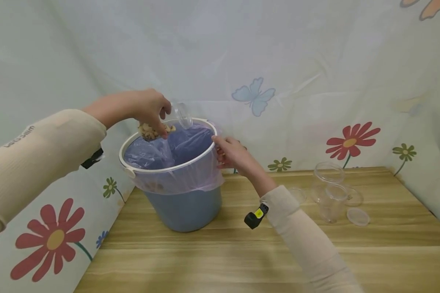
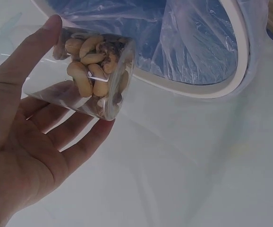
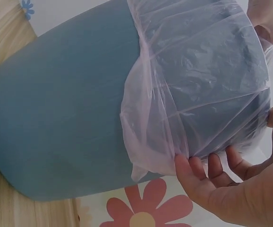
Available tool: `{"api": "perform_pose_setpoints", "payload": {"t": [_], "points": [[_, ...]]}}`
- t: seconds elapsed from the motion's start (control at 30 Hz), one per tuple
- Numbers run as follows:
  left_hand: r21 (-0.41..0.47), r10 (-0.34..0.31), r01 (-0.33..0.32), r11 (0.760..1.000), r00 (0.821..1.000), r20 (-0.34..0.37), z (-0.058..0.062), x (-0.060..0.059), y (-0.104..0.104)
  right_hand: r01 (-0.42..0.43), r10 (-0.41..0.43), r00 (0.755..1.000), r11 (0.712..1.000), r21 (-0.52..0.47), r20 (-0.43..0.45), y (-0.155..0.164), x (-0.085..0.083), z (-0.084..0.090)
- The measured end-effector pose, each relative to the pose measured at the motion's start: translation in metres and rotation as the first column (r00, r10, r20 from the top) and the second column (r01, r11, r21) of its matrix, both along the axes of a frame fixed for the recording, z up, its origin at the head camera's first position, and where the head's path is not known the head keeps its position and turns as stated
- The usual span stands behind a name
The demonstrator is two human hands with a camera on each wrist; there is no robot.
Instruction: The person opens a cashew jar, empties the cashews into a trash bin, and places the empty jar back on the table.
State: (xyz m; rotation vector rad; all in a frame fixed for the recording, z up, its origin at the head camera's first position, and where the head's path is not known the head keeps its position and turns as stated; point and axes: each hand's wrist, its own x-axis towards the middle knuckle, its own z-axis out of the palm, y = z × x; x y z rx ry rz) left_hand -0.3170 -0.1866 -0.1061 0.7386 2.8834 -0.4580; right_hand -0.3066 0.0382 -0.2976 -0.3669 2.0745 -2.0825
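My left hand [image 1: 150, 106] holds a clear jar [image 2: 44, 90] of cashews [image 2: 91, 59], thumb on one side and fingers on the other. Tipped on its side, the jar lies over the mouth of a blue trash can [image 1: 190, 209], and the nuts are gathered toward its base. A thin pinkish plastic bag [image 1: 190, 181] lines the can and folds down over the outside. At the can's right side my right hand [image 1: 236, 156] grips the pale rim. Its thumb is on the rim and its fingers [image 3: 193, 182] touch the bag-covered wall.
On the right of the wooden table [image 1: 238, 252] stand two clear jars, a larger one [image 1: 328, 173] behind a smaller one [image 1: 331, 205]. Beside them lie clear lids, one at the front right [image 1: 358, 217]. A printed cloth [image 1: 297, 61] hangs behind the table.
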Motion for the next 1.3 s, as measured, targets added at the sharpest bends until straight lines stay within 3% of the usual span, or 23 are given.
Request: {"api": "perform_pose_setpoints", "payload": {"t": [0.27,0.9,1.3], "points": [[-0.021,-0.028,0.028,0.999,1.000,0.007,0.001,0.003,0.002,-0.042,0.042,0.999,0.999,0.000,0.007,0.005,0.003,0.004],[-0.074,-0.040,0.041,0.996,0.999,0.010,0.006,0.002,0.023,-0.031,0.035,0.998,0.997,0.065,-0.059,0.019,0.008,0.006],[-0.119,-0.013,0.015,0.993,1.000,0.015,-0.006,-0.001,0.029,0.000,-0.002,0.999,0.999,0.039,0.032,0.013,0.006,0.014]]}}
